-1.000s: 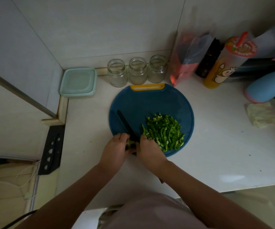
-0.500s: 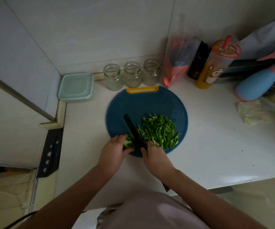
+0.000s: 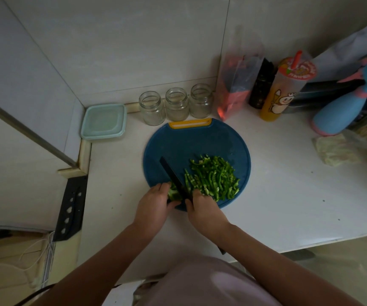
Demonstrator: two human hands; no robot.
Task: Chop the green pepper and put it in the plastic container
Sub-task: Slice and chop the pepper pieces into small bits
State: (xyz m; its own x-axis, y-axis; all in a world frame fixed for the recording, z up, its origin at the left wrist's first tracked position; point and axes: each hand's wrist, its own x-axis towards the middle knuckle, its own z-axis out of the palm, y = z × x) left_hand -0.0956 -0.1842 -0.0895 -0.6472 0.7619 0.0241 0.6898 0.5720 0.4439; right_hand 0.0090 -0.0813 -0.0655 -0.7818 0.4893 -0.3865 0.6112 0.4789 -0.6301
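Observation:
A round blue cutting board [image 3: 200,140] with a yellow handle lies on the white counter. A heap of chopped green pepper strips [image 3: 213,176] covers its near right part. My left hand [image 3: 156,206] pins a small uncut pepper piece [image 3: 173,193] at the board's near edge. My right hand [image 3: 202,208] grips a black knife [image 3: 170,173], whose blade rests between that piece and the heap. The pale green plastic container [image 3: 103,121] with its lid on sits at the back left corner.
Three empty glass jars [image 3: 176,104] stand behind the board. At the back right are a plastic bag [image 3: 237,85], a dark bottle, an orange drink cup [image 3: 284,91] and a blue spray bottle [image 3: 341,107]. A crumpled wrapper [image 3: 332,149] lies right. The counter edge runs close below my hands.
The knife blade has shifted a little along the uncut piece, and both hands stay on the board's near edge. The camera view has drifted slightly.

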